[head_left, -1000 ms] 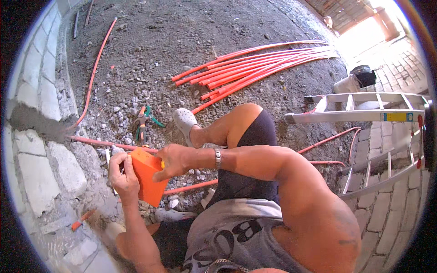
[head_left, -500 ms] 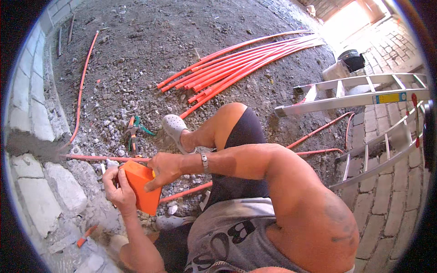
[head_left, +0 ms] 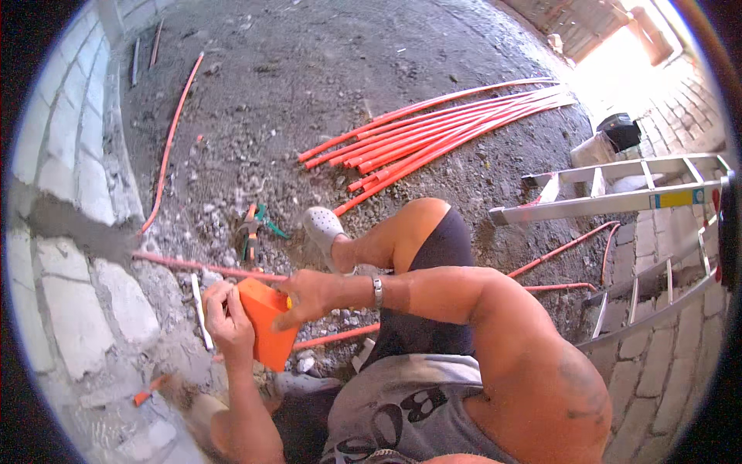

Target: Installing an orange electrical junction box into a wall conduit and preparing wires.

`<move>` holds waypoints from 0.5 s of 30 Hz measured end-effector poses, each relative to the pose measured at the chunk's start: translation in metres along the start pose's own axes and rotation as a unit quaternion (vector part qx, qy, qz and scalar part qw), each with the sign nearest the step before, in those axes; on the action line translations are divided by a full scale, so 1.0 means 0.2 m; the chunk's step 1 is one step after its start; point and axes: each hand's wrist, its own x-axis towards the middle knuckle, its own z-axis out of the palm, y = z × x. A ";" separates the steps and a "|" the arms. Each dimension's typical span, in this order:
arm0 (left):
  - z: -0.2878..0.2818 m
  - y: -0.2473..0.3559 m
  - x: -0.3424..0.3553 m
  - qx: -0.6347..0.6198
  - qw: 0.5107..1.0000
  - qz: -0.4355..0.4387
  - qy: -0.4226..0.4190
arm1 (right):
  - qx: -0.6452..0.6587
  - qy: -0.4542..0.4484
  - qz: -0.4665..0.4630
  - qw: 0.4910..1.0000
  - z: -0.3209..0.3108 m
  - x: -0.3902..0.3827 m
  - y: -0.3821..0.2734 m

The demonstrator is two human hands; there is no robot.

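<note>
An orange plastic box (head_left: 269, 329) with flat sides is held between my two hands, low and left of the middle. My left hand (head_left: 230, 319) grips its left edge, fingers bent at the upper corner. From the other side, my right hand (head_left: 311, 297) is closed on the box, with the thumb over its face. A small yellow piece (head_left: 290, 301) shows under the right fingers; what it is I cannot tell. A thin white strip (head_left: 202, 311) stands beside my left hand. Just beyond the box runs an orange pipe (head_left: 197, 266) from the wall.
A green-handled hand tool (head_left: 268, 222) and an orange-and-black tool (head_left: 249, 232) lie on the gravel. Farther off is a bundle of orange pipes (head_left: 448, 127). An aluminium ladder (head_left: 610, 193) lies at the right, near a bucket (head_left: 593, 150). A block wall (head_left: 73, 309) rises at the left.
The whole view has shifted, so the scene sits farther right and lower. Both hands keep hold of the orange box. The white strip by my left hand now shows more fully.
</note>
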 end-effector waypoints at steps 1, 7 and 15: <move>0.00 0.01 -0.01 -0.008 1.000 -0.022 0.016 | -0.027 -0.021 0.015 0.999 0.00 0.00 0.00; -0.01 -0.03 -0.04 -0.011 0.998 -0.021 0.052 | -0.046 -0.018 0.008 0.999 0.02 0.02 0.00; -0.05 -0.04 -0.04 -0.030 0.998 -0.046 0.033 | -0.083 -0.043 0.015 0.996 0.01 0.04 -0.08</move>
